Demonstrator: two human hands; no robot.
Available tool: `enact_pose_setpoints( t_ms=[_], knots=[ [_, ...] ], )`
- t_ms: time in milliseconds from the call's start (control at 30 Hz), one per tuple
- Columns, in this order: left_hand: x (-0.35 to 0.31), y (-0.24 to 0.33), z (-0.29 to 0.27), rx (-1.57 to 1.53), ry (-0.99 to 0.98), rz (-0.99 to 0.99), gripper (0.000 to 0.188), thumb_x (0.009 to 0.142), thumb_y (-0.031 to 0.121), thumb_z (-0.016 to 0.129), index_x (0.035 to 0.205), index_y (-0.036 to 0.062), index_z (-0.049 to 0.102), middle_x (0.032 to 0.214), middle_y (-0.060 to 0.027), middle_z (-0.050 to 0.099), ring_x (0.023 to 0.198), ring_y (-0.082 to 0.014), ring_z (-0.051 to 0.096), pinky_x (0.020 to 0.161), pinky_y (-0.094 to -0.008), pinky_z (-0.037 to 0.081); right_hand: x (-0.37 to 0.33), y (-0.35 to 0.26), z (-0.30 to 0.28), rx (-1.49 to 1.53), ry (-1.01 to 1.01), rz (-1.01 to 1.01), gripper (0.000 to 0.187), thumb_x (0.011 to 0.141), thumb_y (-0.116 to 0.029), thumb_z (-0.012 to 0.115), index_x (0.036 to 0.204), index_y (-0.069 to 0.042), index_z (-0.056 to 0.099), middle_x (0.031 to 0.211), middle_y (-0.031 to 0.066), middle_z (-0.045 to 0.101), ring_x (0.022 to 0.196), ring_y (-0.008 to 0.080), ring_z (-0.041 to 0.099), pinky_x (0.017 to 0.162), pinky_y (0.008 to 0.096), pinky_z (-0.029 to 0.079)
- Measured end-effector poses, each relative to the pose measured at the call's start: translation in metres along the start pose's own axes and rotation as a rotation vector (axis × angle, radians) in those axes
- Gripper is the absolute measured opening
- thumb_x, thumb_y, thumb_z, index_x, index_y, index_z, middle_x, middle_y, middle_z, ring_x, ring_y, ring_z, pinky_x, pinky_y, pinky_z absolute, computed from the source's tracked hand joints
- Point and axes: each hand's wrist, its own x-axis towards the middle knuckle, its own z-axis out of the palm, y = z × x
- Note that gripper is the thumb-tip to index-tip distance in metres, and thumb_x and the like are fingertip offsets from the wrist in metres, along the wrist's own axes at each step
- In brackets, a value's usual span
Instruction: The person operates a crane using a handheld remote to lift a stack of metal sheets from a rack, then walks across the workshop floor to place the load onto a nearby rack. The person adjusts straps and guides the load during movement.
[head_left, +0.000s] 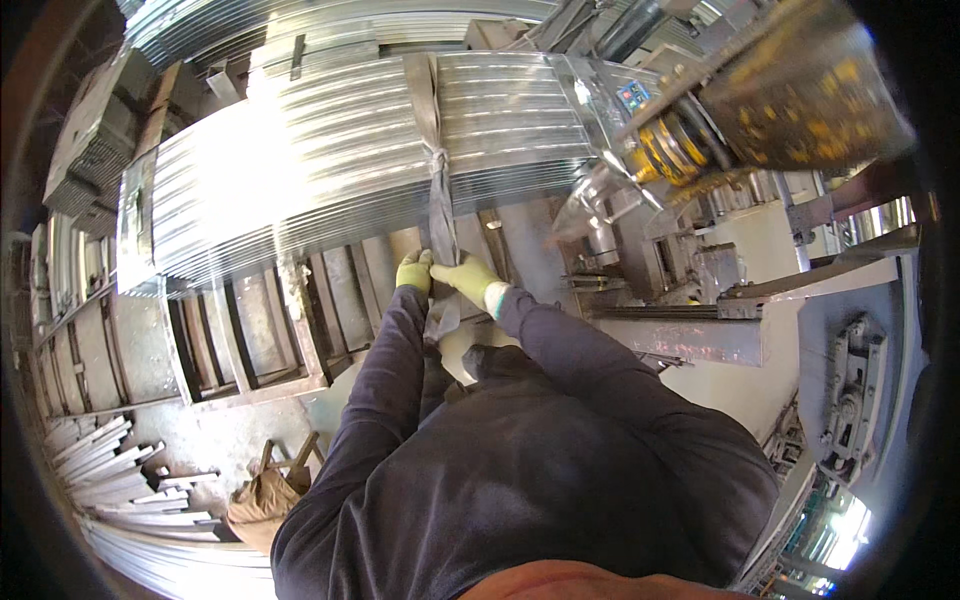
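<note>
A long stack of shiny corrugated metal sheets (350, 135) lies across the view in front of me. A grey webbing strap (427, 105) wraps over its top, is knotted or twisted near the front edge, and hangs down toward me. My left hand (413, 272), in a yellow-green glove, is closed on the strap's lower end. Beside it, my right hand (468, 277), gloved alike, also grips the strap from the right. Both hands are close together just below the stack's near side. The fingertips are partly hidden by the gloves' angle.
Beneath the stack runs a steel frame (262, 388) with crossbars. A worn yellow-and-black machine part (790, 95) reaches in from the upper right. Long pale metal strips (150, 510) lie on the floor at lower left, near a brown cloth-covered object (268, 500). A grey machine housing (850, 370) stands at right.
</note>
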Motion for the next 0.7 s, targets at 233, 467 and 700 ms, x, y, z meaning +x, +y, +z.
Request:
enact_pose_setpoints(
  t_ms=[233,467,700],
  knots=[
    [-0.058,0.107,0.017,0.173,0.116,-0.133,0.039,0.104,0.031,0.064,0.121,-0.0025,0.073,0.108,-0.014,0.078,0.095,-0.0248,0.072,0.085,-0.0367,0.056,-0.077,0.075,-0.061,-0.334,-0.534,0.377,0.052,0.09,-0.039,0.083,0.119,0.004,0.077,0.104,0.0121,0.079,0.092,0.0206,0.071,0.084,0.0357,0.055],
    [-0.073,0.131,0.004,0.427,0.069,-0.095,0.045,0.102,0.036,0.066,0.119,-0.004,0.074,0.107,-0.0166,0.078,0.1,-0.0266,0.073,0.09,-0.0377,0.056,-0.075,0.066,-0.111,-0.979,-0.335,0.209,0.085,0.084,-0.07,0.072,0.116,0.008,0.075,0.108,0.0302,0.076,0.104,0.0412,0.074,0.09,0.0439,0.056],
    [-0.202,0.144,-0.018,0.191,-0.05,0.125,0.031,0.105,0.031,0.069,0.119,0.0036,0.073,0.104,-0.008,0.077,0.093,-0.0165,0.07,0.085,-0.0318,0.056,-0.06,-0.092,-0.09,-0.464,-0.275,-0.652,0.031,0.105,-0.028,0.067,0.134,-0.021,0.069,0.139,0.0033,0.07,0.131,0.0211,0.063,0.112,0.0353,0.048]
  ],
)
